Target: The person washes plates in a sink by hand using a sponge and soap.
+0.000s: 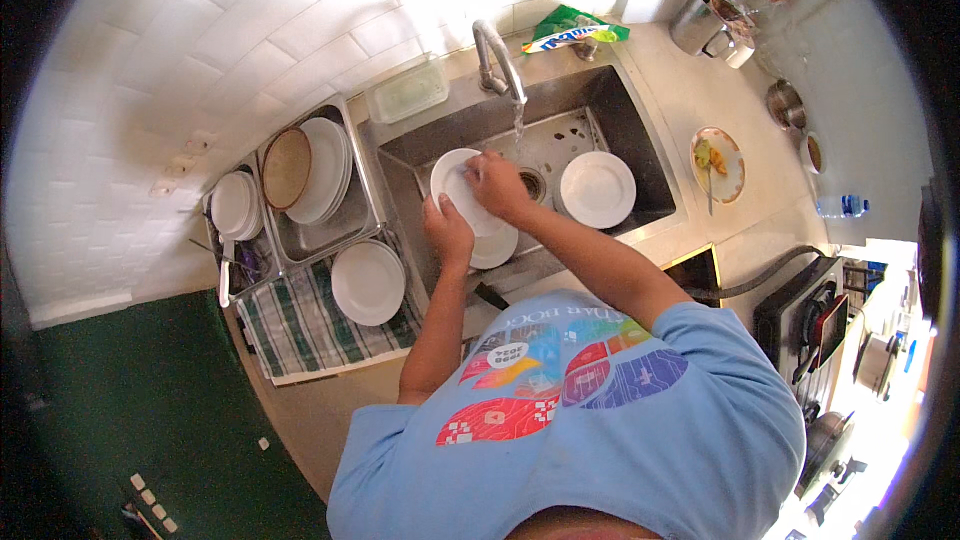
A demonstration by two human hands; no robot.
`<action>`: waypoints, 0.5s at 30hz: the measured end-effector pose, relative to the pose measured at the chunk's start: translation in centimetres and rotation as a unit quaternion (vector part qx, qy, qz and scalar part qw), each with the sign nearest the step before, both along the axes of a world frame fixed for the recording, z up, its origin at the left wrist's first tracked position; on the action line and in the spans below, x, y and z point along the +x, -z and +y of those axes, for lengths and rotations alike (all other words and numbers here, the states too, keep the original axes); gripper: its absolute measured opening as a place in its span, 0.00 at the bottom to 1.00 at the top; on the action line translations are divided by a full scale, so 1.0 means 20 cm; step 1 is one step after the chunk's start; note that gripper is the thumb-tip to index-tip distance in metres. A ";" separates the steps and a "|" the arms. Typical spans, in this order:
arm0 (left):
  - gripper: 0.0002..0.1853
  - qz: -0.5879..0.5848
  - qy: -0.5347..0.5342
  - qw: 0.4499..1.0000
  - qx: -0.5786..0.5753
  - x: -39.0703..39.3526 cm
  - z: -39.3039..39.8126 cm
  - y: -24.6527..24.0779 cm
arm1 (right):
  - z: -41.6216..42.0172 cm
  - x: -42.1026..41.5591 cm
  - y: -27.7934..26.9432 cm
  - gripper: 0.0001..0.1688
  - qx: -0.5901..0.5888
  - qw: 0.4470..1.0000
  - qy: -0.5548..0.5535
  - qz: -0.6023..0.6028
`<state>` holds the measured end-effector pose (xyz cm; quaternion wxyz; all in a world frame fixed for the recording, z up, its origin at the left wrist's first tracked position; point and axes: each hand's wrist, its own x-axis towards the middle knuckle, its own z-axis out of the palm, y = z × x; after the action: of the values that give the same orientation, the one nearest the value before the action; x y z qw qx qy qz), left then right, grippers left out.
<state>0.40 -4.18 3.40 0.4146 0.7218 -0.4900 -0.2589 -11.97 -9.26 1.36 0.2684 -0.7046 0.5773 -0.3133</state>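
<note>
My left hand (448,231) grips the near left rim of a white plate (451,178), tilted above the steel sink (397,165). On the plate's face lies my right hand (496,184), its fingers curled and slightly blurred; whether they hold anything is hidden. Water runs from the curved faucet (499,52) just beyond my right hand. Below the held plate, another white plate (495,249) rests in the sink, partly covered. A white plate (598,190), seemingly atop others, sits at the sink's right, beside the drain (532,181).
Left of the sink, a metal dish rack (330,240) holds plates and small bowls. White plates (367,282) lie on a striped towel (296,326). Rightward stand a plate with food scraps (727,184), a metal pitcher (694,22) and a stove (795,315). A green packet (574,30) lies behind the faucet.
</note>
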 end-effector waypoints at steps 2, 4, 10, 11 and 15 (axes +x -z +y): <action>0.18 0.047 -0.023 0.999 -0.013 0.03 -0.01 0.04 | 0.06 0.08 -0.06 0.12 -0.032 0.996 -0.076 -0.037; 0.18 0.076 -0.047 0.996 -0.018 0.07 -0.03 0.08 | 0.15 0.07 -0.07 0.12 -0.015 0.991 -0.129 -0.036; 0.20 0.041 0.022 0.996 0.075 0.07 0.04 0.03 | 0.05 -0.14 0.10 0.11 -0.011 0.998 -0.033 0.059; 0.20 0.058 0.025 0.995 0.072 0.04 0.04 0.04 | 0.02 -0.11 0.02 0.11 -0.044 0.998 -0.005 0.038; 0.21 0.166 -0.015 0.986 0.032 0.02 0.00 0.14 | 0.13 0.03 -0.11 0.10 -0.080 0.988 -0.127 -0.032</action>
<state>0.83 -4.11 0.54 0.4710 0.6886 -0.3953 -0.3844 -11.38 -6.56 3.47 0.2669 -0.7808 0.4474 -0.3450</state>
